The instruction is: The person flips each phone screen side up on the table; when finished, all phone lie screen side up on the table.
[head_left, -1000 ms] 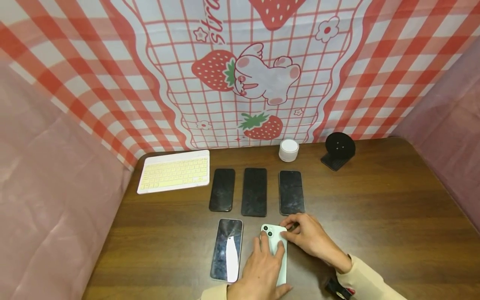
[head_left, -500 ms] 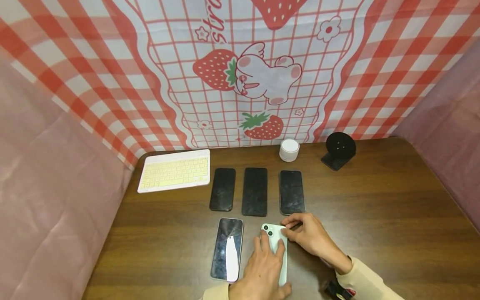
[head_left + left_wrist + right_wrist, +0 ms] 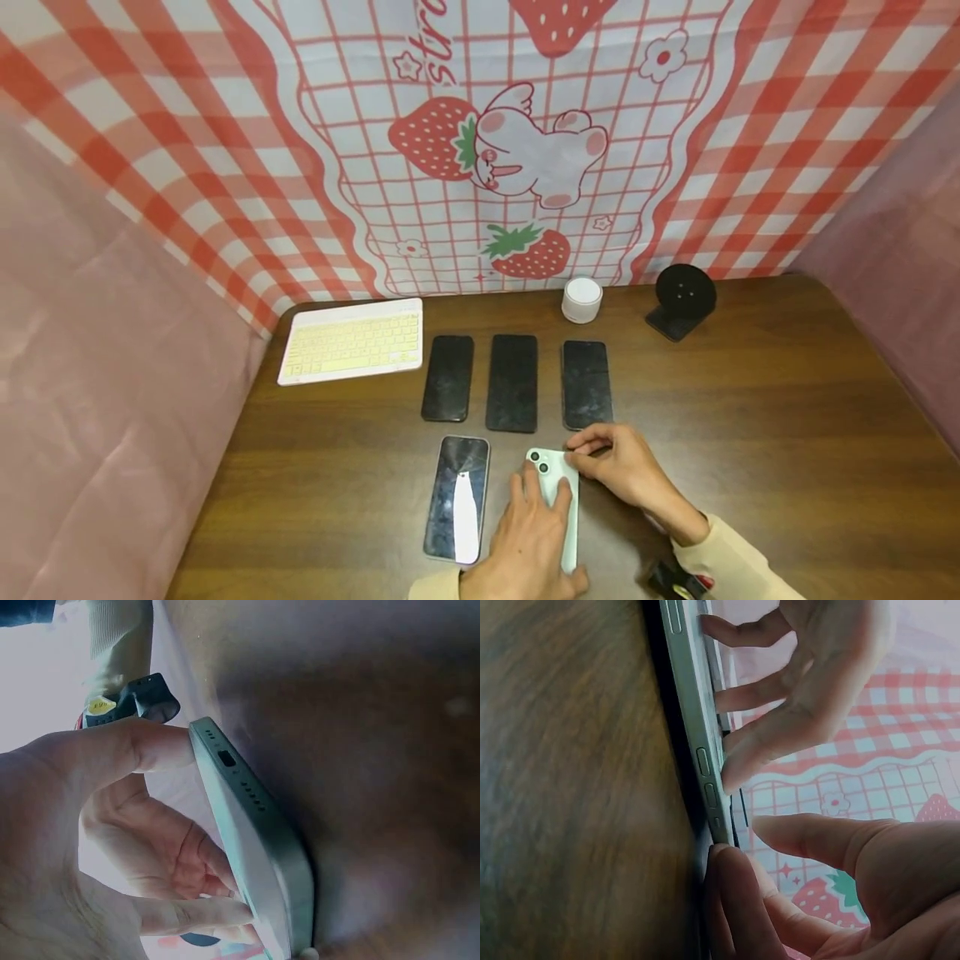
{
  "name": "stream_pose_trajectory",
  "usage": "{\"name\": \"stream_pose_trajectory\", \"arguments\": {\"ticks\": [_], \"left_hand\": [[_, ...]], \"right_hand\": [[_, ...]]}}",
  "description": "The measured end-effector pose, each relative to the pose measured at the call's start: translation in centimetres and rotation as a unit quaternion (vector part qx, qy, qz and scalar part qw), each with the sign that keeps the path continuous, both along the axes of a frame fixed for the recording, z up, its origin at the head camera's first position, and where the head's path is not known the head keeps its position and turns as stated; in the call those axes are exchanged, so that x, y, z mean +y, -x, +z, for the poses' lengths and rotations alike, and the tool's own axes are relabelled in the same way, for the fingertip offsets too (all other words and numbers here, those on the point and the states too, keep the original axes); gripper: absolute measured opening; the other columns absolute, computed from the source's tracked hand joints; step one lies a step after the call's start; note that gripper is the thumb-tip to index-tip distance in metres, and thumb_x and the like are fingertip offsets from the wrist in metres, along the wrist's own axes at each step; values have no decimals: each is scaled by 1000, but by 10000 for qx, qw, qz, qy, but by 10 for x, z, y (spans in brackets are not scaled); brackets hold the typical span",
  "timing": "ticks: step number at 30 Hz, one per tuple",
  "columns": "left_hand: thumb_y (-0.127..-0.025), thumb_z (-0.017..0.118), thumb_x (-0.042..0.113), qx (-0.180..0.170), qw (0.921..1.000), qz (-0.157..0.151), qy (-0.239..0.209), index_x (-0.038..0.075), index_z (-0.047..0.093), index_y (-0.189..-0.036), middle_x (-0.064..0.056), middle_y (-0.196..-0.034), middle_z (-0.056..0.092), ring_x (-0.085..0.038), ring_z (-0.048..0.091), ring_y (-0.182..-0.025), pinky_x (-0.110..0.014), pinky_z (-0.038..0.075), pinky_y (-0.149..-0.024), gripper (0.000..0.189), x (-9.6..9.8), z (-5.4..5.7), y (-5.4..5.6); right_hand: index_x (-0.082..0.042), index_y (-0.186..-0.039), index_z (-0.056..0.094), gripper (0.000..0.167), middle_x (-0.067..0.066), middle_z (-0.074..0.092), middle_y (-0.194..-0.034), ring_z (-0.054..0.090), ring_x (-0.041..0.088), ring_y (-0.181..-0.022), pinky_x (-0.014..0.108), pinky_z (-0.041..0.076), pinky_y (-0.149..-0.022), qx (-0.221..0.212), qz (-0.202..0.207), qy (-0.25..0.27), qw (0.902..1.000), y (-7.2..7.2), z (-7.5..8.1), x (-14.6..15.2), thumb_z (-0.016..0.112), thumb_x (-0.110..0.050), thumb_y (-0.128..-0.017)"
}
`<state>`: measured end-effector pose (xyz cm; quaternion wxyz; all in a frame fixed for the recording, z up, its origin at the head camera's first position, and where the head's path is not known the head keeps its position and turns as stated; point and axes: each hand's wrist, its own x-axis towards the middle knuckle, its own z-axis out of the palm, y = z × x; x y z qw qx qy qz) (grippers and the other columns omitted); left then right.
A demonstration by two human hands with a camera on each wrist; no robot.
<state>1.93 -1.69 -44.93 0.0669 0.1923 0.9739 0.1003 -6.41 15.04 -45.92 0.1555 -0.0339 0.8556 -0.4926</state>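
A pale green phone (image 3: 572, 517) lies back up at the table's front, its two camera lenses at the far left corner. My left hand (image 3: 525, 537) grips it from the near end, fingertips spread on the back. In the left wrist view, the thumb (image 3: 161, 748) is against the corner of the end with the charging port. At the far right corner, my right hand (image 3: 622, 471) holds thumb and index finger close together. The right wrist view shows that index finger (image 3: 739, 892) at the phone's side edge (image 3: 705, 772), below the buttons.
Left of the green phone lies a phone (image 3: 456, 500) with a bright reflection. Beyond are three dark phones (image 3: 447, 379) (image 3: 512, 383) (image 3: 587, 385). Farther back stand a yellow-keyed white keyboard (image 3: 352, 342), a white cylinder (image 3: 582, 300) and a black round stand (image 3: 685, 293).
The head view has shifted slightly. Both hands stay at the green phone, with the right fingers a little closer together at its corner.
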Motion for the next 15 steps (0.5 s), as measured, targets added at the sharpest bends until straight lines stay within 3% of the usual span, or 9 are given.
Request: {"name": "stream_pose_trajectory", "arguments": {"ticks": [4,10,15], "left_hand": [[-61,93,50,-99,9999,-23,-127,8,56,-146,-34,-145,44,-38,50,-115,-30,58,-76,102,-1,1,1],[-64,91,48,-268,9993,-63,-257,8,53,-148,-35,-146,43,-39,49,-116,-32,58,-79,101,-4,1,2],[-64,91,46,-182,9988,-72,-459,7,51,-147,-34,-144,44,-36,50,-111,-32,58,-77,100,-7,2,1]], "right_hand": [[-1,-104,77,18,7,78,-89,69,8,-74,21,54,-66,-129,44,210,9997,0,-2,2,79,-12,-89],[11,-111,71,27,17,76,-94,69,9,-74,24,59,-66,-433,254,930,9944,1,-3,5,77,-4,-89],[13,-114,70,29,17,77,-94,69,9,-73,25,60,-67,-660,376,1156,9904,3,-2,6,76,-6,-92]]}}
